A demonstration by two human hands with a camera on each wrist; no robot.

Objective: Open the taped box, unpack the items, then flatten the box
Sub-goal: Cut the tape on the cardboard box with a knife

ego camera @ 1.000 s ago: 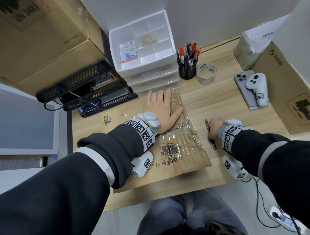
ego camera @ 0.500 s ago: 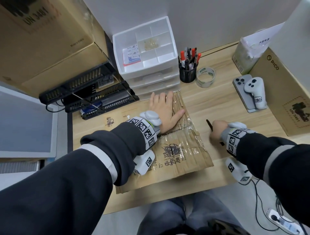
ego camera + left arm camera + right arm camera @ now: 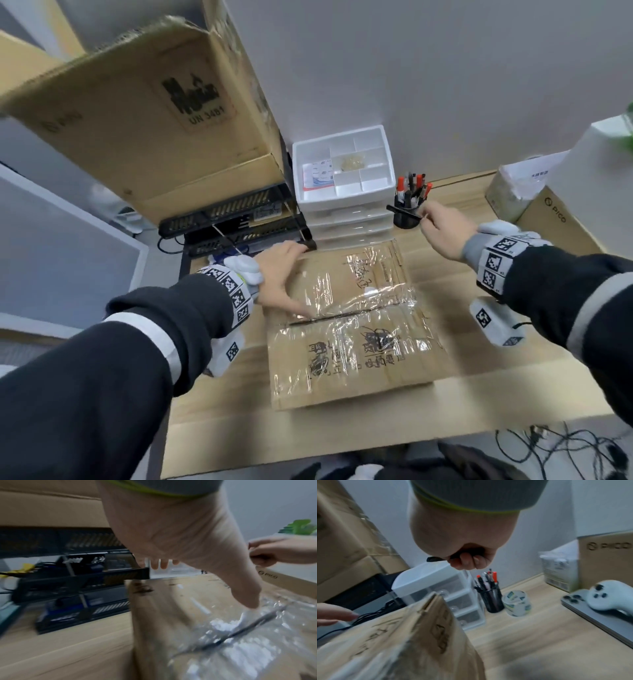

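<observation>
head | right hand point(image 3: 445, 233) grips black pen point(image 3: 404, 212), tip leftward | left hand point(image 3: 279, 277) flat, fingers relaxed, on box point(image 3: 349, 329)

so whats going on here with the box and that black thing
A person is working on a taped cardboard box lying on the desk. Their left hand rests on the box's left side, thumb at the dark slit in the clear tape. Their right hand holds a thin black tool raised near the pen cup. The flaps are not yet opened.
</observation>
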